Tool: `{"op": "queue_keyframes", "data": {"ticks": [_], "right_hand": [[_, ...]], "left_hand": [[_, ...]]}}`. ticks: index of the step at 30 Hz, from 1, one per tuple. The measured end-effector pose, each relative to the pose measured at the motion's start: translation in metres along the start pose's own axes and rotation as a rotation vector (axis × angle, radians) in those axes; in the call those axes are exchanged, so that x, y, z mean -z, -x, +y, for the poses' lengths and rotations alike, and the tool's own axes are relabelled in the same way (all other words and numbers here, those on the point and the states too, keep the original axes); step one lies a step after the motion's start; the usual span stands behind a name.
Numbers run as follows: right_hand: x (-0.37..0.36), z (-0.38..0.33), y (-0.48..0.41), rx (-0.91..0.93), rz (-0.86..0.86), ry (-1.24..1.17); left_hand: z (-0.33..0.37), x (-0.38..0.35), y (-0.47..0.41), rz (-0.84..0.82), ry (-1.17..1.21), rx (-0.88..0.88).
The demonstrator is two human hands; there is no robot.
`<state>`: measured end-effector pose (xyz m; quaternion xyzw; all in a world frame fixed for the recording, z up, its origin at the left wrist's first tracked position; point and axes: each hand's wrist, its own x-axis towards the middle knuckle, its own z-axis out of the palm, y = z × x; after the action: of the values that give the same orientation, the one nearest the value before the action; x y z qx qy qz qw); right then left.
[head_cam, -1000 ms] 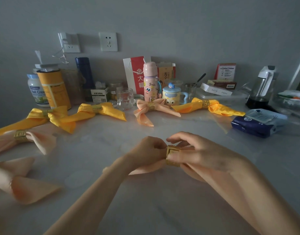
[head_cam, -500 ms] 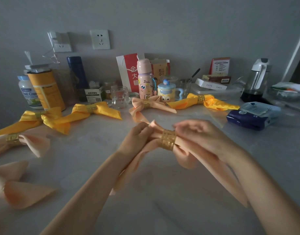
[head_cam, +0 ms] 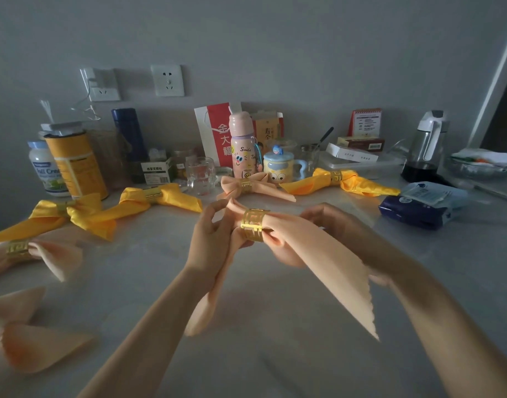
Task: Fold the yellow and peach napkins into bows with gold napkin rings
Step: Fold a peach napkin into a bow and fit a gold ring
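Pale counter (head_cam: 453,271), hands (head_cam: 209,242) (head_cam: 327,225) pinching ringed peach napkin (head_cam: 332,271)

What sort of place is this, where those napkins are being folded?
Most likely a home kitchen counter: a pale countertop against a wall with power sockets, crowded with a cartoon mug, a lidded jug of dark liquid and a full-cream milk jar.
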<state>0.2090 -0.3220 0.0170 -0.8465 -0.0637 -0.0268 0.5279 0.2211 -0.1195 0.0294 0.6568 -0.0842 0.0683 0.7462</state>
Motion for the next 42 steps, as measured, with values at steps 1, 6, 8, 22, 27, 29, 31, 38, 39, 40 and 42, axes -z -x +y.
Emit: {"op": "queue_keyframes", "data": {"ticks": [1,6,8,22,27,29,31,38,39,40,42], "right_hand": [[0.001,0.006,-0.004,-0.048,-0.054,0.009],[-0.006,-0.003,0.002,-0.313,-0.275,0.068],[-0.005,-0.003,0.026,-0.397,-0.296,0.027],[-0.017,-0.002,0.019,-0.036,0.093,0.345],[-0.015,-0.013,0.024,-0.003,0.039,0.193],[-0.015,-0.024,0.029,-0.011,-0.083,-0.011],[-0.019,-0.035,0.034,-0.047,-0.127,-0.048],[-0.051,-0.031,0.031,-0.05,0.306,0.16],[-0.052,-0.031,0.031,-0.043,0.345,0.064],[-0.051,-0.031,0.03,-0.013,0.358,0.007],[-0.052,-0.035,0.033,0.091,0.348,0.029]], "left_hand": [[0.0,-0.001,0.0,-0.016,-0.037,-0.007],[0.003,0.001,0.003,-0.1,-0.121,0.076],[0.006,0.004,0.002,-0.161,-0.175,0.125],[0.022,0.03,-0.002,-0.562,-0.978,0.207],[0.005,-0.001,0.011,-0.644,-1.227,-0.038],[-0.002,-0.002,0.015,-0.569,-1.233,-0.077],[-0.002,-0.002,0.017,-0.533,-1.201,-0.085],[-0.005,-0.002,0.021,-0.488,-1.268,-0.199],[-0.008,-0.001,0.02,-0.488,-1.272,-0.196],[-0.009,-0.001,0.02,-0.482,-1.267,-0.197],[-0.011,0.0,0.019,-0.469,-1.248,-0.187]]}}
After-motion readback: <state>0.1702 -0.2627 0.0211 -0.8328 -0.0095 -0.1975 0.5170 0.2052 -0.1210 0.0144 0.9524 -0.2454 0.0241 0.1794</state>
